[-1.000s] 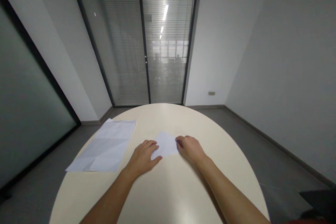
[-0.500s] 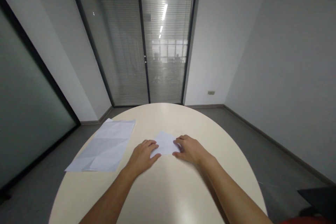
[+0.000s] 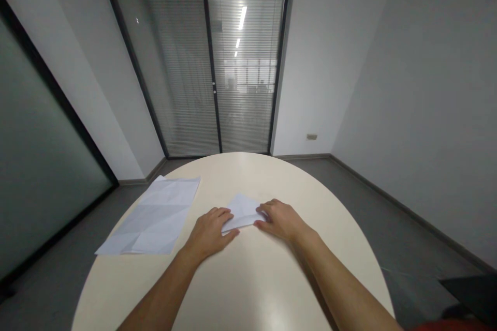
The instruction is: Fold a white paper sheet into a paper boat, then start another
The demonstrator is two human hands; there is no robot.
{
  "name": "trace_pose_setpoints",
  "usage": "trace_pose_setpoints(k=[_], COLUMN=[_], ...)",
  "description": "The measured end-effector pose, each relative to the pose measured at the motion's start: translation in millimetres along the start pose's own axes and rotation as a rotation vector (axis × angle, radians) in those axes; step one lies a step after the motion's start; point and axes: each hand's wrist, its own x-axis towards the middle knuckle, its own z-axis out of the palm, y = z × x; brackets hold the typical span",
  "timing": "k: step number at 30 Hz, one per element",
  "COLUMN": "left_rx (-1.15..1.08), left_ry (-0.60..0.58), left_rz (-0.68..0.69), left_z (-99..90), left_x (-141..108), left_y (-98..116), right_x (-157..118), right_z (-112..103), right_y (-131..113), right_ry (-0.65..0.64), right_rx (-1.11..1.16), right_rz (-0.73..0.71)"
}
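Note:
A small folded white paper (image 3: pixel 243 208) lies on the cream round table (image 3: pixel 248 279), its pointed end facing away from me. My left hand (image 3: pixel 212 230) has its fingers on the paper's left side, with the thumb at the near edge. On the right side, my right hand (image 3: pixel 280 221) grips the paper between thumb and fingers. Along the near edge a narrow strip of the paper looks folded or raised. The right fingertips are partly hidden behind the hand.
Large creased white sheets (image 3: pixel 155 217) lie at the table's left edge, slightly overhanging it. Beyond the table stand glass panels with blinds (image 3: pixel 248 114). A dark object (image 3: pixel 471 295) is at the lower right, beside the table.
The near edge of the small paper now shows a folded or raised strip. Both hands have barely moved; the thumbs shifted slightly at that edge.

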Motion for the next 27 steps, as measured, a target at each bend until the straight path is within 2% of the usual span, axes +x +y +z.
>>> trace_pose_setpoints(k=[9, 19, 27], left_rx=[-0.014, -0.076, -0.077], left_ry=[0.008, 0.007, 0.013], left_rz=[-0.051, -0.190, -0.126], left_z=[-1.8, 1.8, 6.9], left_x=[1.4, 1.2, -0.9], left_y=[-3.1, -9.5, -14.6], right_x=[-1.7, -1.9, -0.2], right_z=[3.0, -0.8, 1.2], right_y=[1.5, 2.3, 6.2], right_ry=[0.041, 0.031, 0.031], right_rx=[0.045, 0.124, 0.090], right_rz=[0.024, 0.099, 0.087])
